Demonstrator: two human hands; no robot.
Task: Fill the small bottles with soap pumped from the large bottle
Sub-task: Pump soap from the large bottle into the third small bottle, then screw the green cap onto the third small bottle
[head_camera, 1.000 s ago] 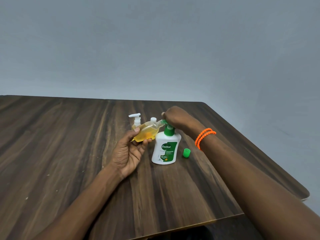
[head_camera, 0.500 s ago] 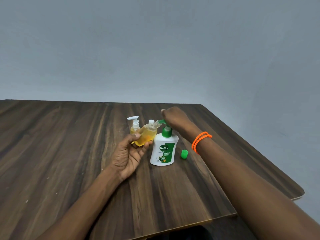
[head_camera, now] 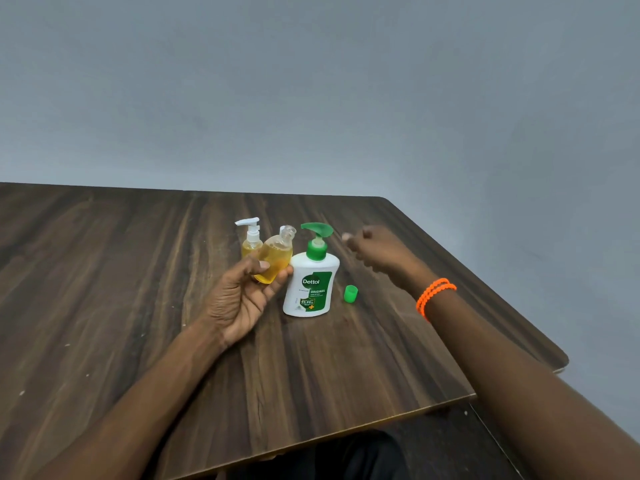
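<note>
The large white soap bottle (head_camera: 309,289) with a green pump head (head_camera: 318,230) stands upright mid-table. My left hand (head_camera: 242,292) grips a small clear bottle (head_camera: 275,258) of yellow soap, tilted, its uncapped neck pointing toward the pump spout. My right hand (head_camera: 377,251) hovers to the right of the pump, off it, fingers loosely curled with nothing in them. Behind the held bottle stands a second small bottle (head_camera: 251,240) with a white pump top and yellow soap inside. A small green cap (head_camera: 350,294) lies on the table right of the large bottle.
The dark wooden table (head_camera: 138,306) has its right edge and rounded corner (head_camera: 561,362) close to my right forearm. An orange bead bracelet (head_camera: 434,296) sits on my right wrist. A grey wall rises behind the table.
My right hand has lifted off the pump head and moved right, so the pump is uncovered and raised. The small bottle in my left hand has drawn back slightly from the spout.
</note>
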